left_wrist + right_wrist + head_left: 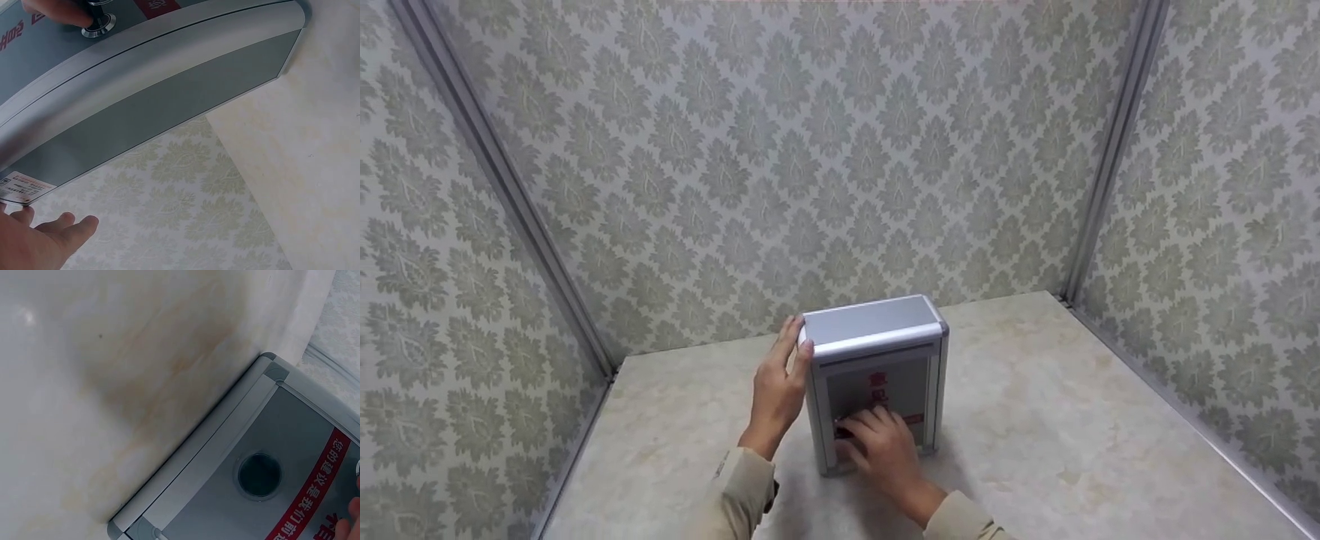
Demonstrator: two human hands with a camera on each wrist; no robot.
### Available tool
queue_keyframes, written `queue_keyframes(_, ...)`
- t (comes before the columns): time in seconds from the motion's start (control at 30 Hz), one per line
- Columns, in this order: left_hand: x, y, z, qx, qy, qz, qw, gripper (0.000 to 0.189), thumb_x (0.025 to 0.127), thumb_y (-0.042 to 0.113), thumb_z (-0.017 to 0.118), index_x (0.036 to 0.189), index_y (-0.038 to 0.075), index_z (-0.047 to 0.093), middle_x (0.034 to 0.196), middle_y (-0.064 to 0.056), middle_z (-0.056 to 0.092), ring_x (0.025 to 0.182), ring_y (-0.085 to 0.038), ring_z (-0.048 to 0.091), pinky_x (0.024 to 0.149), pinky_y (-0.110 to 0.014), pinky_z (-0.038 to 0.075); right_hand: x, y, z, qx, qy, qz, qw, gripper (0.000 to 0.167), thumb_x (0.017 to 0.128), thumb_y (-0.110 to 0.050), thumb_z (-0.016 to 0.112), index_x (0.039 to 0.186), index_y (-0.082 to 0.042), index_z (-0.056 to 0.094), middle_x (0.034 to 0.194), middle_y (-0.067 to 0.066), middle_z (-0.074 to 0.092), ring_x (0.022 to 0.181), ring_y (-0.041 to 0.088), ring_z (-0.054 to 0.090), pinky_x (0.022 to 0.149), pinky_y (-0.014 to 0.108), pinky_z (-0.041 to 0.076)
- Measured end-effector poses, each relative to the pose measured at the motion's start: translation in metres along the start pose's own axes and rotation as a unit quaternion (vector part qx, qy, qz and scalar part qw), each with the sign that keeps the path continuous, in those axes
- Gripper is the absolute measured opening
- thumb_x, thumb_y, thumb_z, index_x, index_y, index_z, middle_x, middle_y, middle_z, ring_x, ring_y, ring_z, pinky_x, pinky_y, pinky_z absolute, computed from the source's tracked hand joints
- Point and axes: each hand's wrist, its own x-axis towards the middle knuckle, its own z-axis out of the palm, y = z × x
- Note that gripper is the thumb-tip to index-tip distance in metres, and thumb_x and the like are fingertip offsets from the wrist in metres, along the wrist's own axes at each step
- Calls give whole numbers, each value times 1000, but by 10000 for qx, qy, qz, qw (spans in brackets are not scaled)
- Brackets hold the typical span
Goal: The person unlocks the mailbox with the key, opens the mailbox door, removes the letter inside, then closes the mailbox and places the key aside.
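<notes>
Now, hands (778, 386) (886, 450) on upright silver box (859, 382), right pinching chrome fitting (101, 25)

We see the box (851, 390) standing on the table (1035, 420), before the back wall (810, 150) and between the left wall (442, 322) and right wall (1237, 262). The left hand (780, 382) rests at its upper left edge, near the label (22, 187) on its left side, while the right hand (885, 454) lies before its front, at the lock (99, 27) near the left edge. Low on that front, we find the disc (259, 476) beneath the strip (315, 489).
</notes>
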Motion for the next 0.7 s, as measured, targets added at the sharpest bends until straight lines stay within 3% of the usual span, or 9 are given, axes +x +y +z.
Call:
queue_keyframes(0.17, -2, 0, 2, -39, -1, -56, 10000, 56, 102, 53, 45, 151, 26, 44, 155, 7, 33, 141, -13, 29, 110, -43, 28, 2, -2, -2, -142, 21, -22, 9999, 23, 76, -26, 85, 96, -16, 78, 90, -7, 67, 81, 16, 58, 66, 37, 48)
queue_keyframes(0.4, -3, -1, 2, 10, 4, -223, 9998, 56, 101, 55, 44, 150, 28, 43, 154, 10, 33, 140, -12, 29, 111, -42, 28, 2, -3, 1, -227, 213, -136, 9994, 22, 72, -25, 89, 90, -15, 79, 84, -6, 69, 77, 15, 58, 62, 38, 48)
queue_keyframes(0.7, -1, 0, 3, -22, 58, -108, 9999, 56, 101, 53, 45, 150, 26, 45, 154, 7, 35, 140, -15, 31, 111, -43, 27, 6, -2, 0, -214, 352, -277, 9988, 21, 72, -23, 89, 88, -14, 80, 81, -5, 70, 73, 16, 59, 62, 38, 49)
